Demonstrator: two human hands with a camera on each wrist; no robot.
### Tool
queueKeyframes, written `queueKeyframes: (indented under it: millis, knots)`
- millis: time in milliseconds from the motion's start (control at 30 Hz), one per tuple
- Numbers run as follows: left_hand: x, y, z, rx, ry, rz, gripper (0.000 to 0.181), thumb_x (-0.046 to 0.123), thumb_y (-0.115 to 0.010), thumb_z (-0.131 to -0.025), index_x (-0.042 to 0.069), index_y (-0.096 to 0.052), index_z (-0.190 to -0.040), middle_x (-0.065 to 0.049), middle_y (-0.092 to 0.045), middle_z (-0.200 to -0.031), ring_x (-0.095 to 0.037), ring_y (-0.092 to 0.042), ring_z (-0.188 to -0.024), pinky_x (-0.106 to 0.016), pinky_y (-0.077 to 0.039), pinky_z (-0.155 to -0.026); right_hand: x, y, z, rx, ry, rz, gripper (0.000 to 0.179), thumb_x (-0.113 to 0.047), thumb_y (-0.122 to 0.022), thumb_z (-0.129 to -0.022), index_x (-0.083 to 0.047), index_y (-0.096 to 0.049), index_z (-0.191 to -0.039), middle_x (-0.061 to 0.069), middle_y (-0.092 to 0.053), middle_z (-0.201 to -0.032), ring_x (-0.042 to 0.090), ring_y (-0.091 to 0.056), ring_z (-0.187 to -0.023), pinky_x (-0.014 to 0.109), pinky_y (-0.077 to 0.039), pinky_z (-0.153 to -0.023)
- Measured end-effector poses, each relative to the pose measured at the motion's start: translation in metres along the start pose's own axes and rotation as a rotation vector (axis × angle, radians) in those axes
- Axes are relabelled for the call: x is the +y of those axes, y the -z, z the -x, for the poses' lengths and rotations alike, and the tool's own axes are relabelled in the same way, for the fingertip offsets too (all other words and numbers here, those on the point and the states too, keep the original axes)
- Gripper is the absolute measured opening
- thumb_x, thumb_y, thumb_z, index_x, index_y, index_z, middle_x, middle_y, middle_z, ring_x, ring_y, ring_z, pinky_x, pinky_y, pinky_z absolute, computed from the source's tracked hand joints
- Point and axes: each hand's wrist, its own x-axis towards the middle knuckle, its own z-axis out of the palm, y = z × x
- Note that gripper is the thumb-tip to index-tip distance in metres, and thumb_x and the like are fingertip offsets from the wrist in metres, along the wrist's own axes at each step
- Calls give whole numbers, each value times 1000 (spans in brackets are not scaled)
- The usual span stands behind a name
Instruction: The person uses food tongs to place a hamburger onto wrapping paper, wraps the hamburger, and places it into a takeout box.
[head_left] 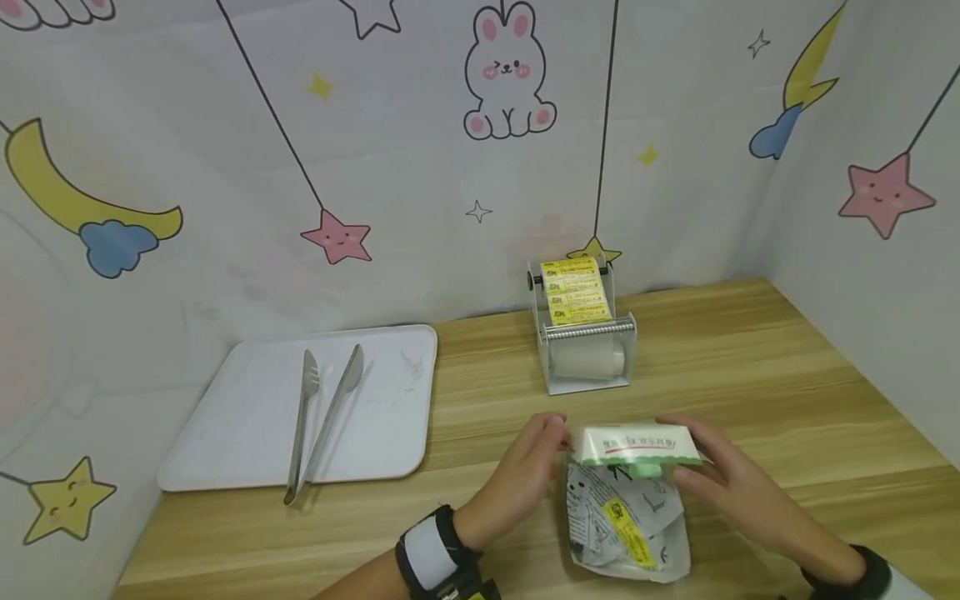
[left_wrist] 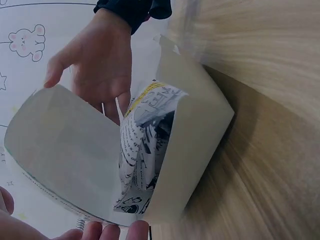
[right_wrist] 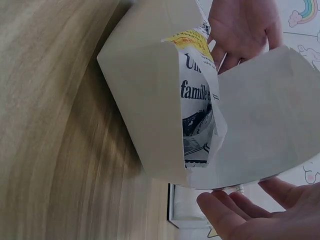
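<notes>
A white paper food box (head_left: 652, 437) with green-edged print on its raised lid stands near the front of the table. Inside it lies a newsprint-patterned paper packet (head_left: 596, 512) bearing a yellow label (head_left: 628, 533). My left hand (head_left: 521, 467) holds the lid's left side, its fingertips (left_wrist: 137, 231) at the lid edge in the left wrist view. On the other side, my right hand (head_left: 738, 487) grips the lid's right end, its fingers (right_wrist: 217, 212) at the edge in the right wrist view. The packet's contents are hidden.
A metal dispenser (head_left: 585, 367) with a roll of yellow labels (head_left: 576, 292) stands behind the box. To the left, metal tongs (head_left: 326, 421) lie on a white tray (head_left: 397, 417), their joined end past its front edge. Patterned cloth walls (head_left: 420, 167) bound the wooden table.
</notes>
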Motion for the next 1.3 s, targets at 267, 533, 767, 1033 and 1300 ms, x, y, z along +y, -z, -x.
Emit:
queueKeyframes:
  millis: [267,533,767,1033,1300]
  knots:
    - [-7,-3,-1,-2,98,-14,43,37,-43,-110,1,-52,-132,-6,-53,-99,-18,-50,-72,-28,-45,-63,-1,-6,17,-30,36,106,88,-12,-87,-81,-13,-37,-153,17,-40,-152,-11,-34,-134,16,-46,-98]
    - [-10,-3,2,-85,186,-119,56,42,-50,-106,-2,-47,-139,-10,-58,-110,-20,-58,-75,-33,-49,-60,0,-10,35,-80,-26,183,101,-31,-91,-76,-23,-31,-157,13,-35,-158,-10,-35,-132,21,-51,-92]
    - [-9,-5,4,-129,169,-132,63,32,-66,-100,-2,-40,-146,-10,-55,-113,-20,-57,-98,-32,-53,-74,1,-15,37,-124,7,133,100,-32,-86,-82,-18,-25,-159,22,-30,-160,-5,-38,-134,20,-51,-93]
    - [-6,-6,10,-110,139,-110,68,29,-70,-97,-3,-37,-148,-11,-55,-120,-22,-55,-107,-33,-51,-82,0,-17,36,-136,21,26,95,-26,-83,-85,-16,-24,-159,26,-27,-159,-7,-38,-135,18,-49,-97]
    - [-16,-9,10,-49,151,-69,80,21,-79,-90,-4,-33,-150,-13,-51,-121,-27,-55,-113,-38,-51,-90,11,-17,36,-168,82,-10,98,-15,-85,-83,-10,-22,-158,30,-14,-162,-8,-28,-140,17,-46,-99]
